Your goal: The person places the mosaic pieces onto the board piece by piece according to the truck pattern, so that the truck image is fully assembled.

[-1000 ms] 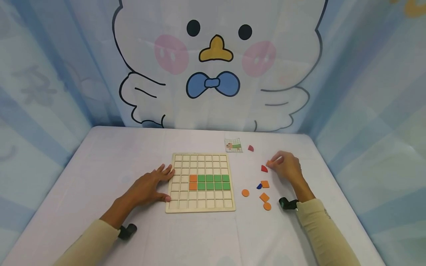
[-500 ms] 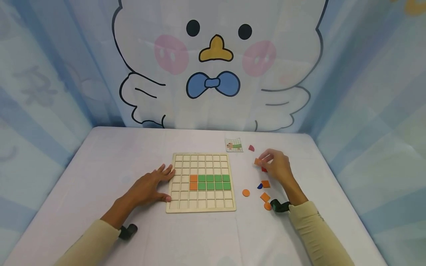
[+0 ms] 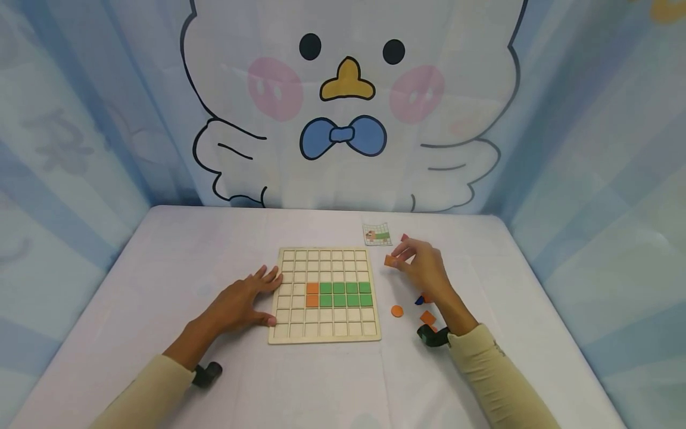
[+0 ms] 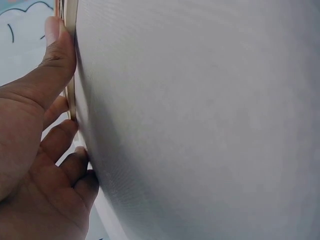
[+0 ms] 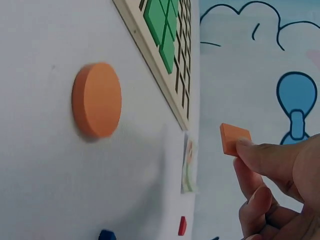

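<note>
Between thumb and fingers, my right hand (image 3: 423,265) pinches an orange square tile (image 5: 233,138), held above the table just right of the board. The wooden grid board (image 3: 324,263) carries green square tiles (image 3: 345,294) in two rows, with two orange square tiles (image 3: 312,294) at their left end. My left hand (image 3: 241,304) rests at the board's left edge, fingers spread; in the left wrist view its thumb (image 4: 57,55) lies along the board's side.
A small picture card (image 3: 377,235) lies behind the board. To the right are an orange disc (image 3: 397,311), a blue piece (image 3: 419,301), another orange square (image 3: 427,317) and a red piece (image 5: 182,226). My right arm partly covers some loose pieces.
My right hand has carried the orange square tile leftward, from among the loose pieces toward the board. The left hand stays at the board's edge.
</note>
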A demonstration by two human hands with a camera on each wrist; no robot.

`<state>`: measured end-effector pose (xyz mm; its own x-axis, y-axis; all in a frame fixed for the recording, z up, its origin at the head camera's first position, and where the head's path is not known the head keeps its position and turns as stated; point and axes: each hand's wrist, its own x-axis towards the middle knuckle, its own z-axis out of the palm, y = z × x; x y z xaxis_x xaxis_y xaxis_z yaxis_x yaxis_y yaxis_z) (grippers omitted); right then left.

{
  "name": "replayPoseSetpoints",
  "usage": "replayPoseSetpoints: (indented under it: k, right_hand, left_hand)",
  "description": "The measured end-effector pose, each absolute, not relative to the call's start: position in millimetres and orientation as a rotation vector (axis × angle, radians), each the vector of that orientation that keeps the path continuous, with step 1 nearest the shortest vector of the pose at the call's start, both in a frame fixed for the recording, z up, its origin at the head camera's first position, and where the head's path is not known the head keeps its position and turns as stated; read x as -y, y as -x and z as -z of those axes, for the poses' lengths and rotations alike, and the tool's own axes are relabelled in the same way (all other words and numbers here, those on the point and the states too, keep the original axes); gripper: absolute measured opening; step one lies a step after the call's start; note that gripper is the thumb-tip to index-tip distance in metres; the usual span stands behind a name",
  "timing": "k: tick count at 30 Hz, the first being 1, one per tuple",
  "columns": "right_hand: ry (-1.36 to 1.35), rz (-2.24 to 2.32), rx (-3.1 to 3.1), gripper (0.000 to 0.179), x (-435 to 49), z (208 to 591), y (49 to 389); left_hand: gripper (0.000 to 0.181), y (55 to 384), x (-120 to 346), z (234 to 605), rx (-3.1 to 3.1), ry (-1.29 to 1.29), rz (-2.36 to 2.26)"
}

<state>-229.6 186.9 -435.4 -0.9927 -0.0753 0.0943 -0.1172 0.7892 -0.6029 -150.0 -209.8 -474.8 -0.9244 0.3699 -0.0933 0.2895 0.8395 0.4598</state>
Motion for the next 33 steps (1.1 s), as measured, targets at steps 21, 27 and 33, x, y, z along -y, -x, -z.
replayPoseSetpoints:
  k: [21,27,33]
  right_hand:
    - [-0.416,-1.149,2.892,0.013,-112.0,441.4,216.6]
    - [-0.488,-1.162,2.901,0.011,-94.8,447.6,216.9]
    - [-0.553,-1.162,2.912,0.011,-80.1,453.6,218.8]
  left_hand:
    - [0.103,148.4,208.3,473.6,-2.845,-0.507,-0.678]
    - [0.103,148.2,208.6,473.6,-2.843,-0.498,-0.682]
    - [0.103,148.1,208.9,474.6,-2.847,-0.499,-0.684]
